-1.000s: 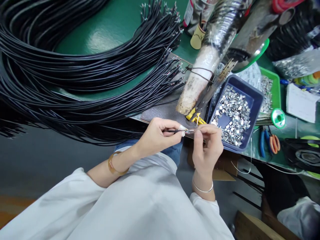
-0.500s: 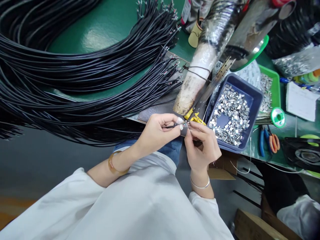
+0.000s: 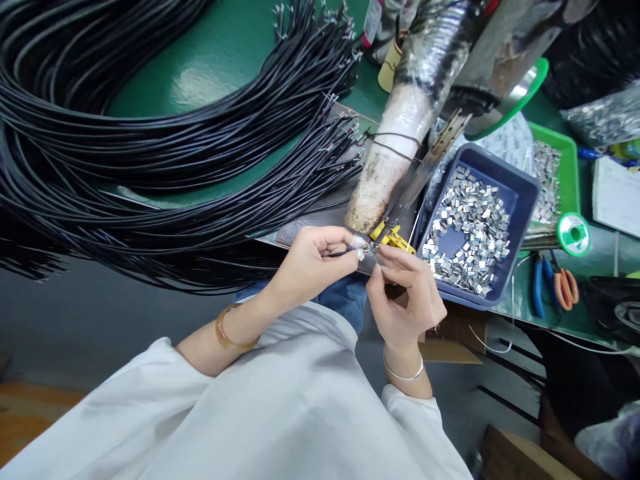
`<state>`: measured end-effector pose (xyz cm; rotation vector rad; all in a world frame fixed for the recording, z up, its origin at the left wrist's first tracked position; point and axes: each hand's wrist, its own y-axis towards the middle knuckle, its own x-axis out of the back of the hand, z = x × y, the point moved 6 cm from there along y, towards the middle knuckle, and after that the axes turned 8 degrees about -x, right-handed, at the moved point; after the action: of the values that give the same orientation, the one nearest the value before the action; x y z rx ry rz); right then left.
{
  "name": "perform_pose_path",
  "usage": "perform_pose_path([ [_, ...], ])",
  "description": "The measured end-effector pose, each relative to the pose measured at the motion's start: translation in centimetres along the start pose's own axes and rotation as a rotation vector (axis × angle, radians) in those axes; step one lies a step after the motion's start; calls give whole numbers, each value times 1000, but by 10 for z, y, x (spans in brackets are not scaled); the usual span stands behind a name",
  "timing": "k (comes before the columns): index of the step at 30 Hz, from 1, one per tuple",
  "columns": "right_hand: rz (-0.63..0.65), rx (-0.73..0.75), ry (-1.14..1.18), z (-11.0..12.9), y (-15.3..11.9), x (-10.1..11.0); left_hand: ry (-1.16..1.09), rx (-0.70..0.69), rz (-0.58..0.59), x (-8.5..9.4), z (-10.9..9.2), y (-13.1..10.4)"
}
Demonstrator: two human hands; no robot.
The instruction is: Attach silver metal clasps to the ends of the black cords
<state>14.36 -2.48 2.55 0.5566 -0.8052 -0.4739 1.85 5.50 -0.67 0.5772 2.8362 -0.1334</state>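
My left hand (image 3: 315, 263) pinches a thin black cable (image 3: 339, 253) between thumb and forefinger, its end pointing right. White covers sit on the tips of that thumb and finger. Fine wires show at the cable's end. Close against this end is my right hand (image 3: 407, 290), fingers bent in a pinch; what lies between its fingertips is too small to make out. Just beyond the fingertips is a yellow part (image 3: 397, 239) on a metal fixture (image 3: 417, 187).
Long bundles of black cable (image 3: 200, 160) cover the left of the green table (image 3: 220, 73). On the right stand a dark blue bin (image 3: 523, 193) of small metal pieces, a green tray (image 3: 570, 167), a solder spool (image 3: 574, 233) and pliers (image 3: 565, 288). A wrapped tube (image 3: 385, 147) slants ahead.
The view has shifted slightly, so the bin and tools appear farther right. My right thumb and forefinger have parted a little at the cable's end. My left hand keeps its hold.
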Motion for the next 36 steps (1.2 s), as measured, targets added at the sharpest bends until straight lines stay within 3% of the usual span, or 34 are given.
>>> perform_pose_path([
  [11, -65, -15, 21, 0, 1, 2, 24, -1, -15, -1, -1, -1],
  [27, -33, -30, -42, 1, 4, 2, -10, -18, 1, -4, -3, -2],
  [36, -20, -24, 34, 3, 3, 1, 80, -54, 43, 0, -4, -3],
])
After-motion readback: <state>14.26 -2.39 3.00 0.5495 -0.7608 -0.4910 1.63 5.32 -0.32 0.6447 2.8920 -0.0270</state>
